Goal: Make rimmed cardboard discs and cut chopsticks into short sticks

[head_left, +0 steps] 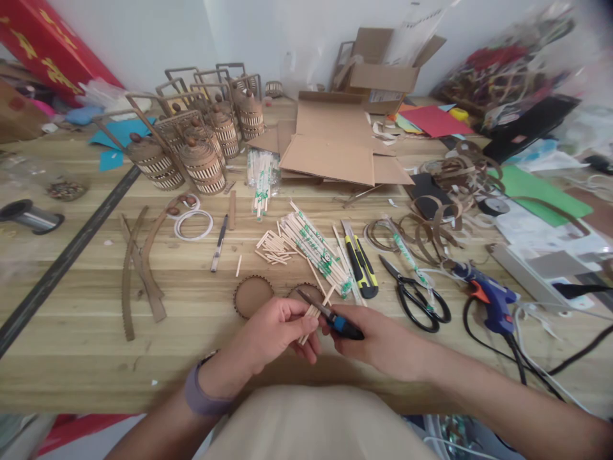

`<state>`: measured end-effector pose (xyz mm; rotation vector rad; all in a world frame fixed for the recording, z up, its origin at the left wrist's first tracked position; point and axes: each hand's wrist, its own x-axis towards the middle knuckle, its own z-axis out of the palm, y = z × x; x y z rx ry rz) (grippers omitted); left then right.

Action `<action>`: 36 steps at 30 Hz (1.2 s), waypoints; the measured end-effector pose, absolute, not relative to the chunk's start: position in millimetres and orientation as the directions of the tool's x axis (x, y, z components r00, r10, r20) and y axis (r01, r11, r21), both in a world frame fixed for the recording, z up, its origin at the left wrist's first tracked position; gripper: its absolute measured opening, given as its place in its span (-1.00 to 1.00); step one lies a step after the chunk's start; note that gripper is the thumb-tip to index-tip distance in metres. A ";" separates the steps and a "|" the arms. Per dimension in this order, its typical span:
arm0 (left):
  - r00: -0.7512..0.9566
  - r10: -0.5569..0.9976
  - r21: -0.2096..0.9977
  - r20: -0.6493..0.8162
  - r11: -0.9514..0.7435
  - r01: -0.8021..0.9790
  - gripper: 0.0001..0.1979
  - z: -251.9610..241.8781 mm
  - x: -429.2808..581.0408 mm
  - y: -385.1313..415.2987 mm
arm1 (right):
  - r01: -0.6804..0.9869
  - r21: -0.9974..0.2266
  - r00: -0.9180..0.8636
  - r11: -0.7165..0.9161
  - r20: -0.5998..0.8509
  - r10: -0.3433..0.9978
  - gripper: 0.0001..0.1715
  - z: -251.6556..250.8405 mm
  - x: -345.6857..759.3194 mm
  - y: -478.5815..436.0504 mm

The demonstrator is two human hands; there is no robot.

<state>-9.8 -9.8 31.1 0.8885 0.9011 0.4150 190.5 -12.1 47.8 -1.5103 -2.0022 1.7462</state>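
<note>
My left hand (271,332) is closed on a few thin wooden sticks (312,314), pinched between thumb and fingers. In my right hand (383,338) is a knife (342,324) with a dark pointed blade and a black-and-blue handle. Its blade lies across the sticks; whether it touches them I cannot tell. Just beyond my hands are two round brown discs with notched rims, the left disc (253,297) in plain view and the right disc (306,291) partly covered. Behind them lie a pile of short cut sticks (274,248) and wrapped chopsticks (318,249) in green-printed sleeves.
To the right are a yellow-black box cutter (360,262), black scissors (420,300) and a blue glue gun (493,300) with cords. Cardboard (330,144) and several small lidded woven baskets (204,163) stand at the back. Brown strips (138,268) and a pen-like cutter (219,243) lie left.
</note>
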 end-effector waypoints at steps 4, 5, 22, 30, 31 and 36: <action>0.582 0.651 0.818 -0.488 0.574 0.043 -0.49 31.2 -9.3 -10.6 | 0.613 -0.784 -0.500 -0.096 -0.479 0.722 -0.88 44.7 190.4 -14.4; 0.578 0.654 0.819 -0.488 0.571 0.045 -0.48 31.2 -9.0 -11.1 | 0.618 -0.781 -0.495 -0.091 -0.476 0.727 -0.90 43.9 190.2 -15.0; 0.555 0.669 0.851 -0.494 0.502 0.153 -0.50 32.4 -6.1 -14.2 | 0.454 -0.824 -0.560 -0.338 -0.559 0.612 -0.73 43.3 197.2 -11.2; 0.560 0.681 0.868 -0.472 0.469 0.162 -0.48 34.0 -7.0 -12.6 | 0.486 -0.835 -0.522 -0.259 -0.515 0.680 -0.80 41.7 191.5 -13.1; 0.560 0.682 0.870 -0.471 0.463 0.168 -0.48 35.0 -6.9 -12.9 | 0.488 -0.838 -0.519 -0.243 -0.502 0.692 -0.83 42.0 190.8 -13.6; 0.553 0.690 0.877 -0.467 0.442 0.189 -0.51 38.0 -5.7 -14.6 | 0.493 -0.844 -0.519 -0.209 -0.478 0.709 -0.89 40.8 188.9 -15.5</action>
